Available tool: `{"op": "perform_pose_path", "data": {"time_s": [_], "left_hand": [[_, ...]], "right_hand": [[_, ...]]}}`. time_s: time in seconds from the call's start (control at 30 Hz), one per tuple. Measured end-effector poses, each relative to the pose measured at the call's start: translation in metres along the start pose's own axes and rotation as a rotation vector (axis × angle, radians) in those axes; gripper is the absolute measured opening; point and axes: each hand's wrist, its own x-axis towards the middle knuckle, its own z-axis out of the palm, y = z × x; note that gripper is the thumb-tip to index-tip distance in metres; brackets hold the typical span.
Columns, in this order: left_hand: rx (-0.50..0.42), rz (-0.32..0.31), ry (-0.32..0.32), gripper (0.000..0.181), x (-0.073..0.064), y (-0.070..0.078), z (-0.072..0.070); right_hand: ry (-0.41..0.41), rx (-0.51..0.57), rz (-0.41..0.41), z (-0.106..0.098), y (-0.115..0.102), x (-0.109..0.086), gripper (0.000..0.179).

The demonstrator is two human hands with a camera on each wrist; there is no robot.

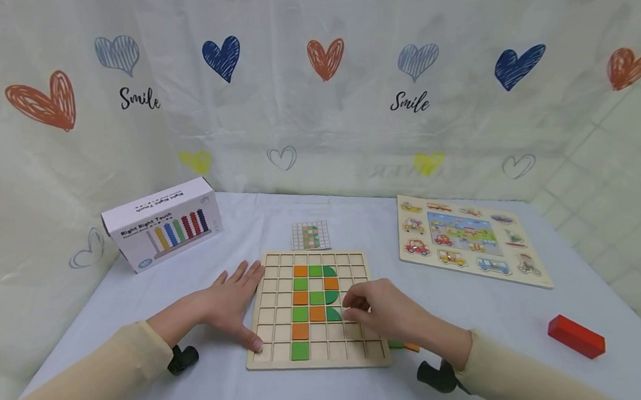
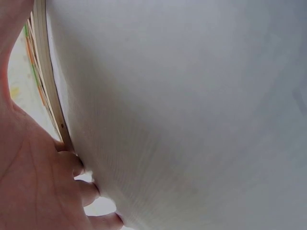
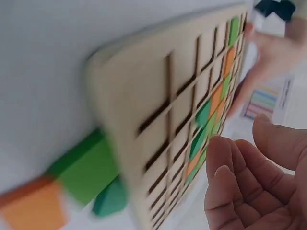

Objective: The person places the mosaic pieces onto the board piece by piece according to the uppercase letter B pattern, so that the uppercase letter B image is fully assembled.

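A wooden grid board lies on the table, with orange and light green square tiles and dark green rounded pieces in its cells. My left hand rests at the board's left edge, fingers spread, thumb over the lower left corner. Over the board's right half, my right hand has its fingertips beside the lowest dark green rounded piece. In the right wrist view, the loosely bent fingers and the thumb stand apart with nothing between them.
A small pattern card lies just behind the board. At the back left stands a white toy box; a vehicle puzzle board lies at the back right. Loose green and orange tiles sit by the board's right edge. A red block lies far right.
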Motion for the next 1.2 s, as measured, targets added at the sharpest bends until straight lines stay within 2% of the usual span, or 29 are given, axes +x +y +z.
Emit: {"op": "perform_pose_path", "data": {"time_s": [0.2,0.43,0.53,0.63,0.87,1.03,1.2], "left_hand": [[0.006,0.003,0.002,0.146,-0.001,0.001,-0.001],[0.003,0.0,-0.005,0.145,-0.002,0.003,-0.003],[0.005,-0.001,-0.006,0.146,-0.001,0.003,-0.003],[0.008,-0.002,-0.006,0.146,-0.001,0.003,-0.002],[0.007,0.003,-0.008,0.146,-0.001,0.002,-0.002],[0.006,0.003,-0.011,0.145,-0.002,0.002,-0.002],[0.003,-0.004,-0.01,0.145,-0.002,0.003,-0.003]], "right_hand": [[0.065,-0.019,0.073,-0.019,0.038,-0.02,0.005],[0.033,-0.016,0.111,-0.019,0.067,-0.04,0.006],[0.014,-0.016,0.158,-0.016,0.071,-0.044,0.006],[0.007,-0.029,0.168,-0.014,0.074,-0.048,0.005],[-0.029,-0.029,0.135,-0.012,0.077,-0.051,0.01],[-0.05,-0.055,0.125,-0.012,0.079,-0.054,0.026],[-0.047,-0.078,0.184,-0.012,0.081,-0.056,0.036]]}}
